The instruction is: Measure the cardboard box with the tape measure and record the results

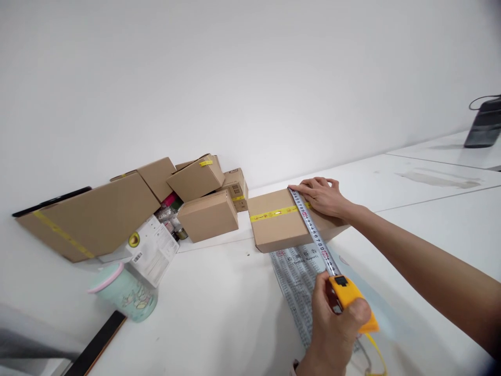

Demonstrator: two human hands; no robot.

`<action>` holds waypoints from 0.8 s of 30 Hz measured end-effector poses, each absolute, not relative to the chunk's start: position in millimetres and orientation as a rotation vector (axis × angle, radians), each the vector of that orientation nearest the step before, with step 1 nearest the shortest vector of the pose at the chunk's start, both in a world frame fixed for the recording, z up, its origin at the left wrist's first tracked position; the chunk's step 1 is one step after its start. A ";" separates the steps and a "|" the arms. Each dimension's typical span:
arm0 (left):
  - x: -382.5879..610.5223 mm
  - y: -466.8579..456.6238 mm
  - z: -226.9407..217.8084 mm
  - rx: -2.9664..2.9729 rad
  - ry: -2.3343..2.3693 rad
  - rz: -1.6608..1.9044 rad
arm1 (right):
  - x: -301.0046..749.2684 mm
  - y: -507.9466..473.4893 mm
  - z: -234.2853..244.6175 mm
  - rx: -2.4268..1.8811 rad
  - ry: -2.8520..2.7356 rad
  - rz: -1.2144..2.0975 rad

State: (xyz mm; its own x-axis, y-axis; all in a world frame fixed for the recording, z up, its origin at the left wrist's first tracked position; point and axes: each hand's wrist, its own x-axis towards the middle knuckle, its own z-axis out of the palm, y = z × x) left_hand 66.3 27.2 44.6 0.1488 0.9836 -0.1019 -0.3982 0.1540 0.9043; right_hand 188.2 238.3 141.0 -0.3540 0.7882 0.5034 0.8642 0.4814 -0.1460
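A cardboard box [274,206] with yellow printed tape lies on the white table. Across its top runs the metal blade [313,230] of a tape measure, its tip at the box's far edge. My left hand [332,334] is closed around the yellow tape measure case [350,300], nearer to me than the box. On the far right part of the box, my right hand [323,196] presses the blade's end to the edge, its other fingers curled over the box. Under the case and partly under the box is a printed sheet [291,287].
Several cardboard boxes [207,216] are piled at the left by the wall. A white packet [152,248] and a mint cup with a pink rim [129,295] stand before them. A dark bottle [483,125] is at the far right.
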 end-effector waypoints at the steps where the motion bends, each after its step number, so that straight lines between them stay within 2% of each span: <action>1: 63.4 24.3 47.3 0.858 0.856 1.195 | 188.6 237.9 140.9 -1.361 -2.221 -0.191; 6: 33.0 -3.1 70.2 0.909 0.780 1.235 | 193.3 233.8 138.2 -1.393 -2.135 -0.067; 12: -30.0 2.9 93.8 1.099 1.004 1.680 | 209.1 215.3 125.5 -1.424 -1.870 0.130; 17: -68.3 36.5 78.8 1.006 1.041 1.514 | 215.7 187.7 110.5 -1.536 -1.516 0.560; 24: -69.6 53.3 57.9 1.057 1.062 1.569 | 203.6 171.7 77.8 -1.143 -1.361 0.630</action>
State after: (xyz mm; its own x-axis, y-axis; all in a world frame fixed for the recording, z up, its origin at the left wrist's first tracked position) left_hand -69.6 53.3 57.9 -0.1926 0.9703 0.1462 -0.2244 -0.1886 0.9561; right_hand 203.6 171.7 77.8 0.1712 0.8909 0.4208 0.2557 0.3723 -0.8922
